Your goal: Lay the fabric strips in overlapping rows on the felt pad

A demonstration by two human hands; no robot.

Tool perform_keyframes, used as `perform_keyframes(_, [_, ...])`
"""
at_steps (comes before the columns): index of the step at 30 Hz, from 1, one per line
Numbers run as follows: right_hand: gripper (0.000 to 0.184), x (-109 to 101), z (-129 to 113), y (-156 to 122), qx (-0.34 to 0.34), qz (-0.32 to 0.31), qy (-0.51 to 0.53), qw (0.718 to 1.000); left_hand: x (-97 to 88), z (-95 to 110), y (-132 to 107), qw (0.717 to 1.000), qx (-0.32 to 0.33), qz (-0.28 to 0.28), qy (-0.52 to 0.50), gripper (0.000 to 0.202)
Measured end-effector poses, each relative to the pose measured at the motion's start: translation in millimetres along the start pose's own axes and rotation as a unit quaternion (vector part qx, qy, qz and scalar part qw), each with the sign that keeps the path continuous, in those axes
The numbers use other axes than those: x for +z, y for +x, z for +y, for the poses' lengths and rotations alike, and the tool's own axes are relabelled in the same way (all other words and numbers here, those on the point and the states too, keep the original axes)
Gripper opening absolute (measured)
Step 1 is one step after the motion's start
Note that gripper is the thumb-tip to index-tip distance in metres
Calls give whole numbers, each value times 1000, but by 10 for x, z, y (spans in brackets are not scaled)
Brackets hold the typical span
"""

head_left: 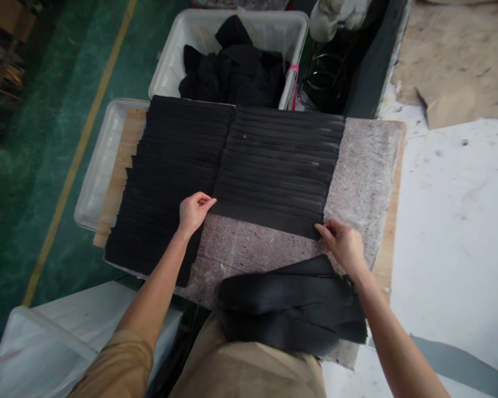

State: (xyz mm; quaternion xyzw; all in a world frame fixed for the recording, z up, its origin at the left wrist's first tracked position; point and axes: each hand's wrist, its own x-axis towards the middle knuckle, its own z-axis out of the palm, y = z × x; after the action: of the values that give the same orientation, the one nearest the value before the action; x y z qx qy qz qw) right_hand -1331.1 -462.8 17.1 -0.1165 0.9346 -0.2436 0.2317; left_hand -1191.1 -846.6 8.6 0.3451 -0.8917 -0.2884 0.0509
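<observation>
On a grey felt-covered board (365, 177) lie two side-by-side rows of overlapping black fabric strips, the left row (170, 166) and the right row (278, 160). My left hand (194, 211) pinches the left end of the nearest black strip (265, 216) of the right row. My right hand (343, 243) pinches that strip's right end, so it lies stretched flat between both hands. A loose heap of black fabric pieces (290, 309) rests at the board's near edge, just under my right wrist.
A white plastic bin (170, 61) full of dark fabric stands behind the board. A second white bin (103, 160) sits under the board's left side. A white table surface (452, 221) extends right. A clear bin (33, 342) is near left; green floor beyond.
</observation>
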Motion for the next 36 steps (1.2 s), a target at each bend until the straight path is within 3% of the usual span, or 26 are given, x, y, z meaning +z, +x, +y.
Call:
perform_keyframes(25, [32,56,-123,-42,53,47,-95,993,88,46,-47,999,-10,43,17,21])
perform_keyframes(28, [32,77,-81,-75,52,59,-60,995,106,23,-46,999,-11,50,2,21])
perform_keyframes(30, [32,61,-38,-160,24,58,13,998,89,18,-52,999,-18,36,-34,22])
perform_keyframes(32, [31,28,-17,-317,-47,45,75,995,37,47,-87,997,-23,21,-75,22])
perform_keyframes(34, [28,5,-34,-531,-164,-16,78,983,-37,124,-171,996,-7,26,-85,22])
perform_keyframes(36, [26,15,-80,-758,-285,-110,25,952,-105,237,-309,997,25,26,-64,20])
